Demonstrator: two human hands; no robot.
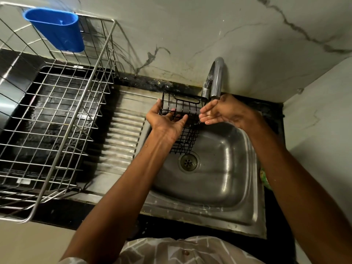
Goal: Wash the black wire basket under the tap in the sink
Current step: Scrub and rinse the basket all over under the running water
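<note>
The black wire basket (185, 121) hangs tilted over the left side of the steel sink (219, 178), its lower end above the drain (189, 162). My left hand (167, 121) grips its left side, thumb along the rim and fingers curled through the wires from below. My right hand (221, 113) is at the basket's right edge, directly beneath the tap spout (216, 79), its wet fingers extended and touching the wire. Whether water is running from the tap cannot be made out.
A large steel wire dish rack (57, 121) stands on the counter to the left, with a blue plastic holder (57, 29) hung on its back rim. The ribbed drainboard (122, 138) lies between rack and sink. A marble-pattern wall rises behind.
</note>
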